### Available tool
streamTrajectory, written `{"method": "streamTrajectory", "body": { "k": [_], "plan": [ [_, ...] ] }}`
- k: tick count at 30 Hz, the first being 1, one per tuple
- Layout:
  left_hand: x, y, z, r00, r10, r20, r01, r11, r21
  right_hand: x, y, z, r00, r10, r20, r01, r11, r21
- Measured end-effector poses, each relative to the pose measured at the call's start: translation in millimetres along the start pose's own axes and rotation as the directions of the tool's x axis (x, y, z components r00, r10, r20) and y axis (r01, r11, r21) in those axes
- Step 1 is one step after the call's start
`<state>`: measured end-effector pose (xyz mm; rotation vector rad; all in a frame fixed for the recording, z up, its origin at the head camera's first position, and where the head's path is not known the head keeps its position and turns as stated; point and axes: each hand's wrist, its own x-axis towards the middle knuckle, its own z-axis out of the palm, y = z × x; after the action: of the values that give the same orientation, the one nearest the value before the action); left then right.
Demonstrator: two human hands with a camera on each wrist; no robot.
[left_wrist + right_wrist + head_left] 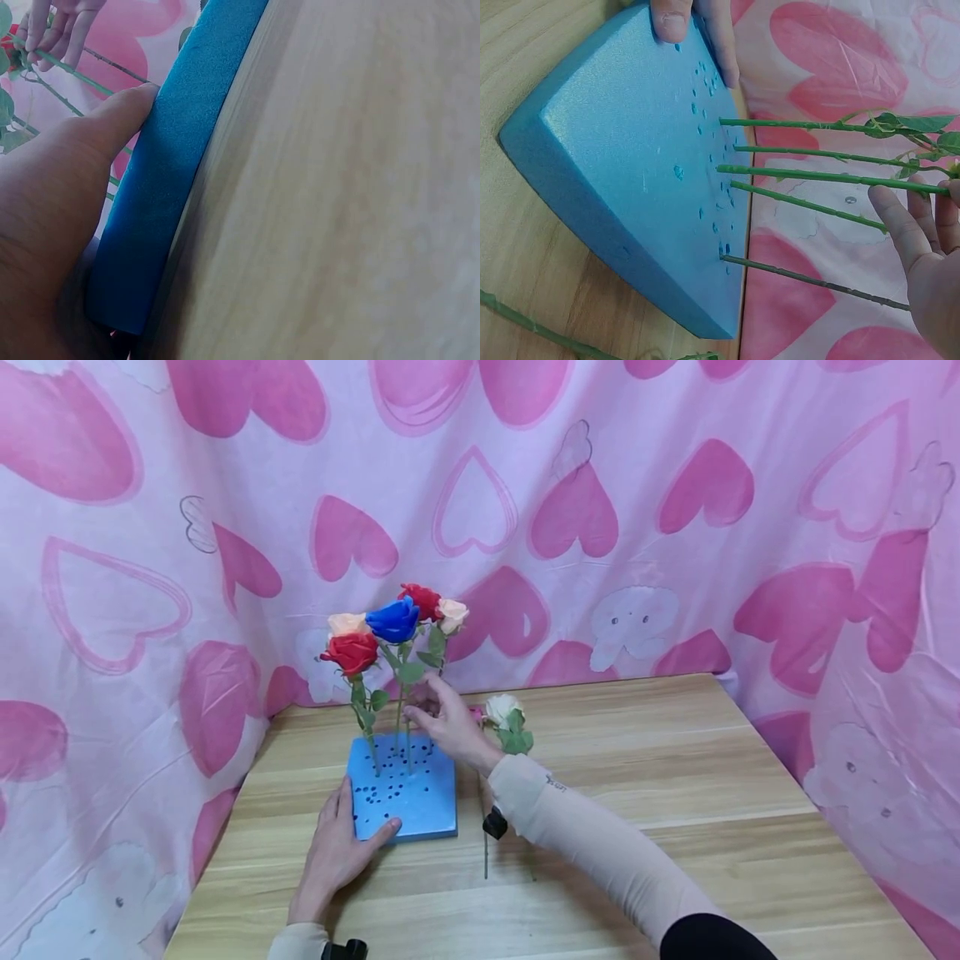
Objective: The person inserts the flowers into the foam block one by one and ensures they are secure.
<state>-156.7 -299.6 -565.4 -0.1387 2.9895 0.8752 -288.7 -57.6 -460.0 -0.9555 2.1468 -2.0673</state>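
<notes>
A blue foam block [423, 814] pierced with holes lies on the table, with several roses upright in it. My left hand [341, 847] rests at its front left corner, thumb [124, 112] on the top and fingers along the left side. With thumb and fingertips, my right hand [450, 718] pinches a green rose stem [802, 175] beneath the blue rose [393, 622]; the stem's lower end stands in the foam. Around it are a front red rose [351, 653], a peach rose [347, 624], a rear red rose [422, 600] and a pale pink rose [452, 616].
A white rose [502, 708] lies on the wooden table [637, 760] right of the block, partly behind my right forearm. Beside it shows a bit of a pink flower [477, 715]. A loose stem [485, 856] reaches toward the front. A heart-printed curtain [637, 552] hangs behind the table.
</notes>
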Motion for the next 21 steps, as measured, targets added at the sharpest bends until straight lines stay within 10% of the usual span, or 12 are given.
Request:
{"method": "streamTrajectory", "body": {
  "k": [21],
  "plan": [
    [-0.6,3.2,0.0,1.0,-0.001,-0.004,0.001,1.0,0.003,3.5,5.7,5.8,1.0,-0.025,0.016,0.025,1.0,-0.011]
  ]
}}
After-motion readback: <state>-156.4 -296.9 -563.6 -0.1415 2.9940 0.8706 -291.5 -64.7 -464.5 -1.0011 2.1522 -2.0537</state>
